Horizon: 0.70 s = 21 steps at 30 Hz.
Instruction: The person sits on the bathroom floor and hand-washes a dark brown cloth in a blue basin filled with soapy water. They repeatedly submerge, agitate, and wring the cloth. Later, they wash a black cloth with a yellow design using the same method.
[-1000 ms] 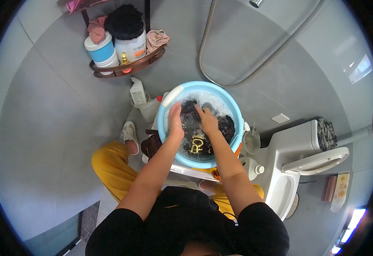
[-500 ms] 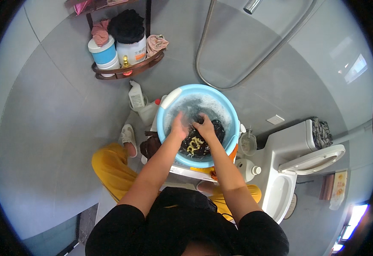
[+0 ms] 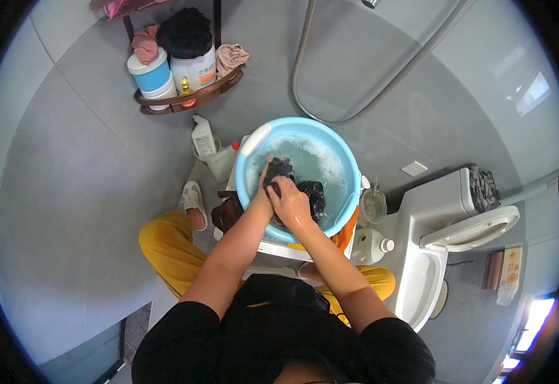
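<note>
A light-blue basin [image 3: 348,153] holds cloudy, sudsy water and a wet black garment [image 3: 313,200]. My left hand [image 3: 265,190] grips a bunched part of it at the left of the basin, with black cloth rising past the fingers. Close against it, my right hand [image 3: 291,203] is closed on the same bunch, knuckles up. More of the garment sags into the water to the right of my right hand. Both palms and most of the fingertips are hidden.
White bottles [image 3: 203,136] and a jug with a red cap [image 3: 224,163] stand left of the basin. Right of it are a large white jug [image 3: 370,247] and a toilet [image 3: 418,289]. A shower hose [image 3: 298,70] hangs behind; dark cloth [image 3: 227,216] lies beside the basin.
My hands, apart before, have come together at the left of the basin. The black garment is gathered up between them, and its yellow print no longer shows.
</note>
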### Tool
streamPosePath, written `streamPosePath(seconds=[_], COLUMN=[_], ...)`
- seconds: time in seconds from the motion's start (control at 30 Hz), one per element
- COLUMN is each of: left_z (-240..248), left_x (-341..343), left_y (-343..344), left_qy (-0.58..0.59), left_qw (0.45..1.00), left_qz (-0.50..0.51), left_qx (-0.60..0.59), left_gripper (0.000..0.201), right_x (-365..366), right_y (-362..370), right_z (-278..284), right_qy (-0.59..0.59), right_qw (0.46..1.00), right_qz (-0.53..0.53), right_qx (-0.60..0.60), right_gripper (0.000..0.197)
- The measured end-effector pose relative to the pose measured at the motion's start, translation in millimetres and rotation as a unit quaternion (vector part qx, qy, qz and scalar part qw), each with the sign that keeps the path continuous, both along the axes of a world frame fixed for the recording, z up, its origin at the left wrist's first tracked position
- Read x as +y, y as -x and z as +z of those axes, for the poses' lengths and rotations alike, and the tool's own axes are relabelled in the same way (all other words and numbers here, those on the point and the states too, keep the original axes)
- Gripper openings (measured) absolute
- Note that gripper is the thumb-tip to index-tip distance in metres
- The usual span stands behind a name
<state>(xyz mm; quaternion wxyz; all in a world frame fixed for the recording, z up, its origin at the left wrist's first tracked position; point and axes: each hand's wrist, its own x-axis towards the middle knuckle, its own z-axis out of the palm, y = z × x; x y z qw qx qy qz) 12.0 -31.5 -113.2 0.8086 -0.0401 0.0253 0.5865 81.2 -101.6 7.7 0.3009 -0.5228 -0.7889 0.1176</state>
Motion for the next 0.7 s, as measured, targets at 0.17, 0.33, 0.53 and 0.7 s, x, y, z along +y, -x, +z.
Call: streamPosePath(seconds=[0.17,0.33,0.53,0.7], left_z=[33,63,55,44], left_x=[2,-1,1,11], left_y=[0,-8,7,9], left_qy=[0.138,0.16,0.122,0.164], left_qw=[0.972,0.904,0.914,0.919], left_qz=[0.004,0.025,0.136,0.158], left_qx=[0.191,0.396,0.363,0.323], left_gripper=[0.032,0.043,0.052,0.051], right_x=[37,84,119,104], right_y=[-2,-52,-117,-93], right_z=[-10,-40,-79,-84], right_qy=[-0.003,0.134,0.366,0.252], right_qw=[0.989,0.968,0.747,0.825], right_qz=[-0.121,-0.203,-0.221,-0.192], right_qx=[-0.083,-0.064,0.51,0.468], right_gripper=[0.022,0.026,0.047,0.065])
